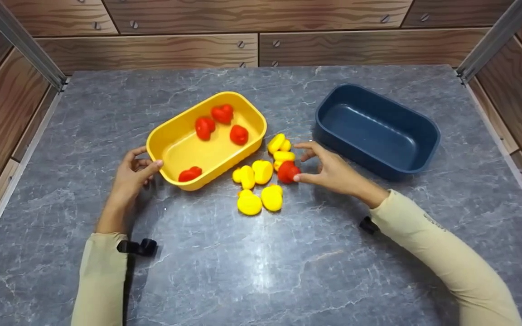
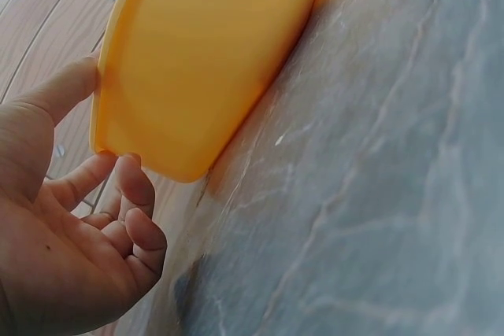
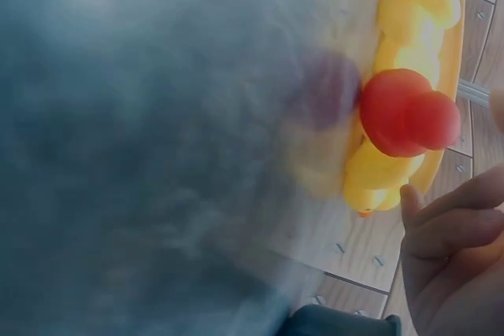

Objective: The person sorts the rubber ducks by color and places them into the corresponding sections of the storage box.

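My left hand (image 1: 129, 174) grips the near left end of a yellow tub (image 1: 184, 158), thumb and forefinger against its rim. The left wrist view shows the hand (image 2: 87, 226) at the tub's end wall (image 2: 213, 60), other fingers bent. Several red toy ducks (image 1: 205, 128) lie inside. My right hand (image 1: 329, 170) is spread around a red duck (image 1: 288, 172), thumb beside it and forefinger farther out. That red duck (image 3: 398, 112) stands against yellow toy ducks (image 3: 378, 171) in the right wrist view, where the fingers (image 3: 449, 230) are apart from it.
Several yellow ducks (image 1: 262, 172) cluster on the grey marbled table (image 1: 224, 271) between the tubs. A dark blue tub (image 1: 374, 131) with nothing in it stands at the back right. Wood-patterned panels (image 1: 152, 52) border the table.
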Demonstrator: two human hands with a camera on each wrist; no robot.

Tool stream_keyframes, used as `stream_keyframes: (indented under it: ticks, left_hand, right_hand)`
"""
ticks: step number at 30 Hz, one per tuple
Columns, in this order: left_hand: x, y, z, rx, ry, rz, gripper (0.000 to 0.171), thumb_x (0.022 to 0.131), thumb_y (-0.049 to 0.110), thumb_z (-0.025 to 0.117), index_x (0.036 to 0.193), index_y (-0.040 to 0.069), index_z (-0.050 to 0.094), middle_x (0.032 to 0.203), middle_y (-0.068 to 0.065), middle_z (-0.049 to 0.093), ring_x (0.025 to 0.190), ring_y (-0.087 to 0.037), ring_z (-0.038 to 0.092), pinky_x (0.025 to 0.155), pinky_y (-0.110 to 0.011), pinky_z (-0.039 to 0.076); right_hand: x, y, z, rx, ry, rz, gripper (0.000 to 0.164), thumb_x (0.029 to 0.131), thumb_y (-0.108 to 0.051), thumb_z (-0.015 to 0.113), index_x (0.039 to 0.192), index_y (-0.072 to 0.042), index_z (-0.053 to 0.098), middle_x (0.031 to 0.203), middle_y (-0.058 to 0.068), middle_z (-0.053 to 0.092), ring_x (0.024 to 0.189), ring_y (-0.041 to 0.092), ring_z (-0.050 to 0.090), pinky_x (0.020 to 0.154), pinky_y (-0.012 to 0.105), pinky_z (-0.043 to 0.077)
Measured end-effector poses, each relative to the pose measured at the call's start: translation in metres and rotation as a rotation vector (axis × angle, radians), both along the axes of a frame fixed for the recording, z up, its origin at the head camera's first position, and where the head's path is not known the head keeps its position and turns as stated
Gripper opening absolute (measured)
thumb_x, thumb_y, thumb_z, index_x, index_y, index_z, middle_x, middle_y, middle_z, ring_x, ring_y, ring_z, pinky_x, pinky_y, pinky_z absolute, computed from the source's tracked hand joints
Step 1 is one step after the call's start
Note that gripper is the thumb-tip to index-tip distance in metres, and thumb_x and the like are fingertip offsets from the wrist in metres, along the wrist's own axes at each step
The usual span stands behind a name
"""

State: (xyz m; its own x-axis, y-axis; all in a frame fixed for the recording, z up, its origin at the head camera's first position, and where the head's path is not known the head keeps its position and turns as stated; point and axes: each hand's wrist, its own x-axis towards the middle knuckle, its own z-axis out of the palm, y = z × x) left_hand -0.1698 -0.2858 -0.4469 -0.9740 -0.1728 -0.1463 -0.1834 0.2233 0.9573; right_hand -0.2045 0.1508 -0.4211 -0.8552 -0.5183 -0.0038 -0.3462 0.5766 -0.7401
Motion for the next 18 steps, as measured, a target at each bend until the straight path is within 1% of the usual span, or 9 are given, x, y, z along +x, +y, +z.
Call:
stream_keyframes:
  ticks: [2,3,5,7,8,11,14,16,18]
  left_hand:
    - [-0.0003,0.0005,-0.0001,0.006,-0.001,0.000,0.059,0.089,0.019,0.069,0.138,0.005,0.039,0.081,0.012,0.055,0.063,-0.004,0.048,0.053,-0.018,0.040]
    - [-0.0004,0.0007,-0.0001,0.006,-0.001,-0.001,0.059,0.089,0.019,0.069,0.138,0.005,0.039,0.081,0.012,0.055,0.063,-0.004,0.048,0.053,-0.018,0.040]
    - [-0.0003,0.0004,0.0002,0.004,-0.002,-0.002,0.059,0.089,0.020,0.069,0.138,0.005,0.039,0.081,0.011,0.055,0.063,-0.004,0.048,0.054,-0.018,0.040]
    - [-0.0002,0.0004,0.0005,0.002,-0.003,-0.004,0.060,0.089,0.020,0.069,0.138,0.005,0.039,0.082,0.012,0.055,0.064,-0.004,0.049,0.054,-0.018,0.040]
    - [-0.0002,0.0003,0.0006,-0.001,-0.004,-0.005,0.060,0.089,0.021,0.069,0.139,0.005,0.039,0.082,0.012,0.055,0.064,-0.004,0.049,0.054,-0.018,0.040]
    - [-0.0001,0.0002,0.0010,-0.008,-0.008,-0.007,0.061,0.089,0.022,0.069,0.139,0.005,0.038,0.082,0.012,0.055,0.065,-0.004,0.049,0.055,-0.018,0.040]
    - [0.0000,-0.0003,0.0012,-0.009,-0.010,-0.011,0.061,0.089,0.024,0.069,0.139,0.005,0.038,0.081,0.013,0.056,0.065,-0.004,0.049,0.055,-0.018,0.040]
    - [0.0001,-0.0010,0.0012,-0.011,-0.012,-0.013,0.062,0.089,0.024,0.069,0.139,0.005,0.038,0.081,0.013,0.056,0.065,-0.004,0.049,0.055,-0.019,0.040]
    - [0.0004,-0.0013,0.0010,-0.013,-0.014,-0.015,0.062,0.089,0.025,0.069,0.140,0.005,0.038,0.081,0.013,0.056,0.065,-0.004,0.049,0.055,-0.019,0.041]
  right_hand:
    - [0.0017,0.0013,-0.0022,0.014,-0.014,-0.005,0.070,0.082,-0.029,0.077,0.141,-0.013,0.042,0.120,0.019,0.062,0.077,0.026,0.060,0.064,0.028,0.044]
    - [0.0024,0.0017,-0.0028,0.018,-0.020,-0.006,0.070,0.082,-0.029,0.077,0.141,-0.013,0.042,0.120,0.019,0.063,0.068,0.023,0.056,0.061,0.027,0.043]
    - [0.0028,0.0014,-0.0030,0.024,-0.032,0.000,0.069,0.082,-0.029,0.077,0.141,-0.013,0.042,0.119,0.019,0.063,0.057,0.020,0.048,0.057,0.026,0.041]
    - [0.0033,0.0009,-0.0030,0.026,-0.045,0.006,0.069,0.083,-0.029,0.077,0.140,-0.014,0.043,0.119,0.019,0.063,0.060,0.020,0.050,0.058,0.026,0.042]
    - [0.0035,0.0005,-0.0031,0.027,-0.051,0.010,0.069,0.083,-0.029,0.077,0.140,-0.014,0.043,0.119,0.018,0.063,0.065,0.022,0.053,0.059,0.028,0.043]
    - [0.0043,-0.0008,-0.0036,0.043,-0.066,0.027,0.069,0.083,-0.030,0.077,0.141,-0.016,0.043,0.120,0.017,0.062,0.092,0.028,0.060,0.071,0.035,0.049]
    - [0.0049,-0.0033,-0.0040,0.054,-0.084,0.044,0.069,0.082,-0.030,0.077,0.141,-0.016,0.042,0.121,0.017,0.062,0.110,0.032,0.059,0.084,0.045,0.050]
    - [0.0051,-0.0052,-0.0045,0.063,-0.090,0.054,0.070,0.082,-0.029,0.077,0.141,-0.016,0.042,0.122,0.017,0.062,0.113,0.031,0.058,0.091,0.049,0.048]
    - [0.0050,-0.0077,-0.0049,0.069,-0.093,0.060,0.070,0.082,-0.027,0.077,0.141,-0.016,0.042,0.122,0.017,0.062,0.112,0.031,0.058,0.093,0.050,0.046]
